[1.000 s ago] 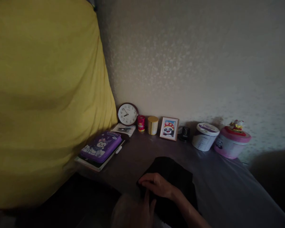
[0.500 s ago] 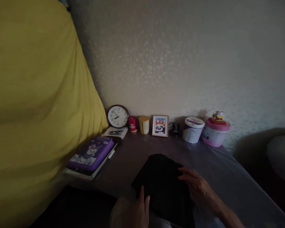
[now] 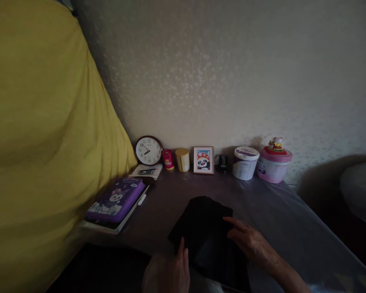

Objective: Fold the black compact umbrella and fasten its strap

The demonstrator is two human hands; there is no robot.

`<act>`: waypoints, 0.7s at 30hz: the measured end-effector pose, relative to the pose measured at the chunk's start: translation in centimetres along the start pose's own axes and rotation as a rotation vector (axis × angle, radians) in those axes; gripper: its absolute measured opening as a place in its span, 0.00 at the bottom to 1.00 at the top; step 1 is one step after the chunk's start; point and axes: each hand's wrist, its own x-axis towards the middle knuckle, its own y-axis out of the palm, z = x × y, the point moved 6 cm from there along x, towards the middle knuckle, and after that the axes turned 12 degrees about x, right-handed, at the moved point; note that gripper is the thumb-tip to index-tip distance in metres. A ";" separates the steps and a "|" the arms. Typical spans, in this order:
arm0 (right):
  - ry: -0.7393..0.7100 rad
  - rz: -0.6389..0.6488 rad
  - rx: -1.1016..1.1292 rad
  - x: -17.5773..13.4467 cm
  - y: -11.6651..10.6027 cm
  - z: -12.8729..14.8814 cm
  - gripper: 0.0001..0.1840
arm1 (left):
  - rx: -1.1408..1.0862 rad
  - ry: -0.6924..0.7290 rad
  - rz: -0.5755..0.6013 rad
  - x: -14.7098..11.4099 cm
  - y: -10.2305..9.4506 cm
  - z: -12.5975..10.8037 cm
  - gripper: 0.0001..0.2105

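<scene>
A limp black piece of material [image 3: 207, 236], cloth or thin plastic, lies spread on the table in front of me, with a faint sheen on its lower half. My left hand [image 3: 179, 268] is at its lower left edge, index finger stretched forward over it and the other fingers partly out of sight. On the right side of the material, my right hand [image 3: 248, 240] rests with fingers extended and fingertips lying on it. Neither hand visibly grips it.
Along the wall stand a clock [image 3: 149, 151], a red can [image 3: 168, 160], a yellow-lidded tin [image 3: 182, 160], a panda picture frame [image 3: 203, 160], a small black object [image 3: 222, 164] and two tubs [image 3: 245, 163]. A purple case [image 3: 117, 200] lies on books beside a yellow curtain [image 3: 49, 142].
My right hand has slid a little left, further onto the black material. My left hand has barely moved. The view has shifted slightly.
</scene>
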 end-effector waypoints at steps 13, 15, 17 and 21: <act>-0.004 -0.147 0.184 4.6 -1.4 2.1 0.11 | -0.117 0.059 0.171 -0.4 -1.9 -0.3 0.22; -0.056 -0.157 0.187 6.0 -1.1 2.5 0.10 | -0.119 0.042 0.189 -0.4 -2.0 -0.2 0.22; -0.092 -0.163 0.179 7.3 -0.8 2.8 0.09 | -0.091 0.051 0.184 -0.3 -2.3 -0.1 0.22; -0.104 -0.156 0.126 10.0 0.3 3.3 0.09 | 0.014 0.106 0.094 -0.3 -3.2 -0.2 0.22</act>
